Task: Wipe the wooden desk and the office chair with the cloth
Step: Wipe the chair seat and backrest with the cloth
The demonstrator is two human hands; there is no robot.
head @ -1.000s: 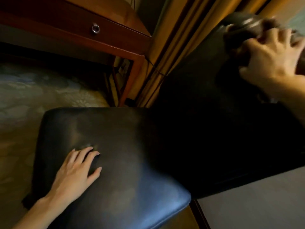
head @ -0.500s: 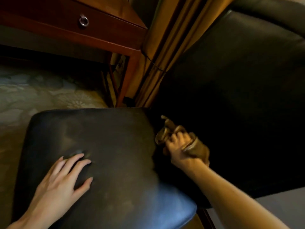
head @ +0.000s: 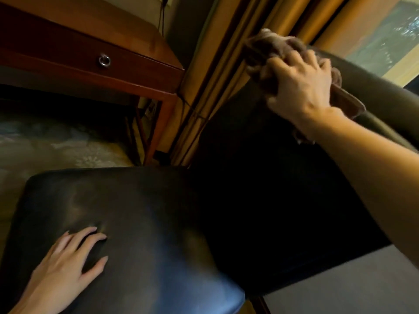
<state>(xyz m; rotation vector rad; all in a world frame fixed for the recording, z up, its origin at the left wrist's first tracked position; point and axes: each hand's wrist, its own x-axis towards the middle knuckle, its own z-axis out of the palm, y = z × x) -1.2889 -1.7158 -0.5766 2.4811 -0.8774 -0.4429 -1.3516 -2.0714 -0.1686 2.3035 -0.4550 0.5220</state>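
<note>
- Cloth, in the head view, lies bunched on the top edge of the backrest, far right. It looks placed there to wipe the rim of the office chair.
- The right hand covers the cloth from above. Its fingers are slightly apart and bent over the wad, gripping it against the rim so it drags along rather than slips off.
- The left hand rests flat on the near left of the seat. Its fingers are spread and the tips dent the leather, probably to brace the chair against the wiping push.
- The wooden desk stands far left, well apart from both hands, with a ring pull on its drawer. Whether it has been wiped cannot be told.
- A curtain hangs between the desk and the backrest, just beside the cloth. A wide sweep could snag it.
</note>
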